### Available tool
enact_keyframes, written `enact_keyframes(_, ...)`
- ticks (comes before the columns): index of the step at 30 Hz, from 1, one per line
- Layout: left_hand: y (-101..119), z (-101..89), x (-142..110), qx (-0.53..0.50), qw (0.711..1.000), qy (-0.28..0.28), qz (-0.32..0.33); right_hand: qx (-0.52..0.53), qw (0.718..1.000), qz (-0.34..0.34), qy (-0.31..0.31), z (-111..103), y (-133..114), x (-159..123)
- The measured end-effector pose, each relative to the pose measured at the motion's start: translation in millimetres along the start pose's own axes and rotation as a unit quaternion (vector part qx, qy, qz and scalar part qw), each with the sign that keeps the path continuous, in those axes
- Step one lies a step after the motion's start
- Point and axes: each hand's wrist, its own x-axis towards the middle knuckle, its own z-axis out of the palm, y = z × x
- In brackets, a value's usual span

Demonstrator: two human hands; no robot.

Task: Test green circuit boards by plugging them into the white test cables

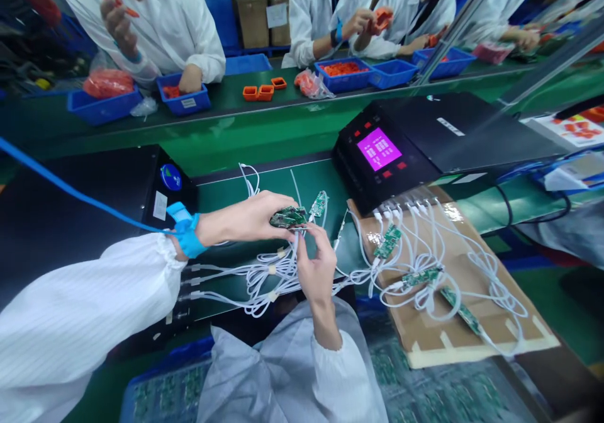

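My left hand (262,215), with a blue wrist strap (187,231) at its cuff, is closed around green circuit boards (287,217). Close below, my right hand (318,259) pinches a white USB cable plug (297,236) at the edge of the boards; whether it is fully in is hidden by the fingers. Just behind my hands another circuit board (319,204) lies joined to a cable. To the right, a board (388,242) and several more with cables rest on a cardboard sheet (495,316). Bundled white cables (268,278) lie under my hands.
A black box with a lit purple screen (379,149) stands at right, and another black box (85,203) at left. Trays of boards (160,394) sit low before me. Across the bench, co-workers in white coats handle orange parts beside blue bins (342,80).
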Motion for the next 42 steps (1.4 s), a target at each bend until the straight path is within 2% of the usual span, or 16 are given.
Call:
enact_keyframes(3, -14.9, -25.1, -9.7, -0.026, 0.992, -0.063, -0.11, -0.01, 0.999, -0.028, -0.013, 3.6, -8.4, 1.9)
enact_keyframes(4, -21.3, -32.7, -13.5, -0.031, 0.985, -0.062, -0.158, -0.016, 0.999, -0.041, -0.032, 5.0, -12.1, 1.3)
enact_keyframes(6, -33.4, -43.9, -20.2, -0.047, 0.969, -0.014, -0.242, -0.042, 0.992, -0.069, -0.092, 9.5, -19.3, -1.0)
enact_keyframes(8, -41.2, -48.8, -24.0, -0.087, 0.95, 0.057, -0.294, -0.105, 0.976, -0.087, -0.17, 17.1, -25.2, -4.1)
enact_keyframes(12, -42.6, -45.9, -21.5, -0.199, 0.91, 0.153, -0.33, -0.282, 0.898, -0.096, -0.323, 40.0, -32.5, -8.6)
enact_keyframes(14, -41.5, -42.8, -18.6, -0.245, 0.896, 0.167, -0.332, -0.337, 0.862, -0.093, -0.366, 50.7, -34.6, -9.5)
enact_keyframes(16, -41.3, -40.7, -16.8, -0.278, 0.889, 0.158, -0.328, -0.36, 0.846, -0.09, -0.382, 57.0, -35.5, -9.8)
enact_keyframes(18, -41.1, -39.9, -15.9, -0.296, 0.885, 0.147, -0.329, -0.347, 0.853, -0.095, -0.379, 56.8, -33.9, -8.6)
enact_keyframes(20, -39.1, -39.7, -15.3, -0.296, 0.877, 0.146, -0.349, -0.316, 0.882, -0.085, -0.338, 50.3, -28.2, -3.5)
enact_keyframes(23, -32.3, -39.3, -13.6, -0.28, 0.865, 0.154, -0.388, -0.325, 0.924, -0.01, -0.203, 35.2, -11.0, 13.2)
enact_keyframes(25, -27.6, -37.6, -12.2, -0.276, 0.861, 0.15, -0.399, -0.358, 0.922, 0.047, -0.141, 27.1, 4.0, 26.6)
enact_keyframes(28, -24.5, -31.2, -10.1, -0.274, 0.867, 0.136, -0.394, -0.356, 0.915, 0.108, -0.156, 22.0, 23.4, 39.6)
enact_keyframes(31, -27.8, -21.6, -7.8, -0.3, 0.876, 0.149, -0.348, -0.272, 0.939, 0.124, -0.171, 20.5, 30.1, 39.2)
enact_keyframes(35, -37.4, -14.0, -4.8, -0.322, 0.882, 0.188, -0.287, -0.085, 0.979, 0.113, -0.145, 14.4, 19.6, 29.0)
enact_keyframes(39, -44.9, -16.7, -4.4, -0.315, 0.874, 0.249, -0.274, 0.002, 0.983, 0.144, -0.114, 7.5, 8.1, 22.8)
enact_keyframes(42, -46.1, -19.9, -5.5, -0.332, 0.872, 0.252, -0.255, 0.04, 0.983, 0.146, -0.108, 7.4, 7.6, 20.9)
